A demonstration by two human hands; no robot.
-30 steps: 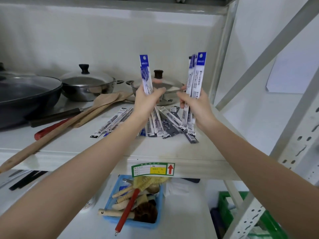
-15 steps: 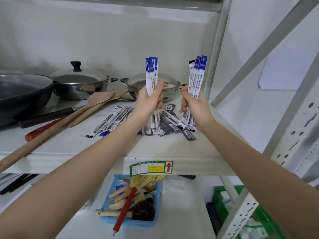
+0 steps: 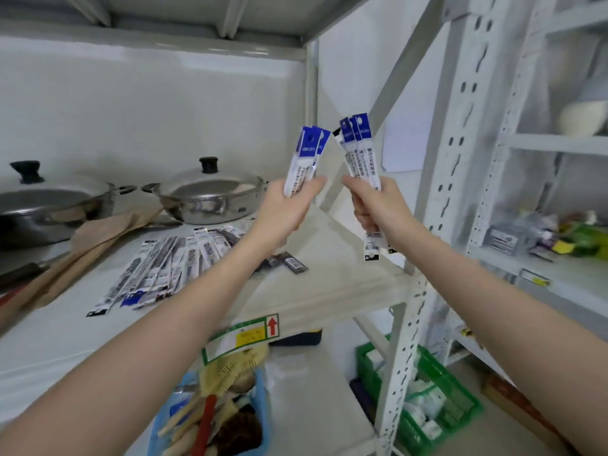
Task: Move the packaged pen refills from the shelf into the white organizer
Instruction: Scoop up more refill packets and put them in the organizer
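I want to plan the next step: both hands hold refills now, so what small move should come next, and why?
Probably carry both bundles away from the shelf toward the organizer, which is not in view. The left hand and right hand each already grip several refills upright, so picking more from the loose packs seems awkward.

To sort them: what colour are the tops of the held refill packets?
Blue tops on the refill packets, clearest in the head view.

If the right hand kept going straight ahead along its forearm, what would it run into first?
Probably the slanted shelf brace or the white wall behind it. The right hand, gripping a bunch of refill packs, points up and away past the shelf corner. Depth is unclear, so which comes first is uncertain.
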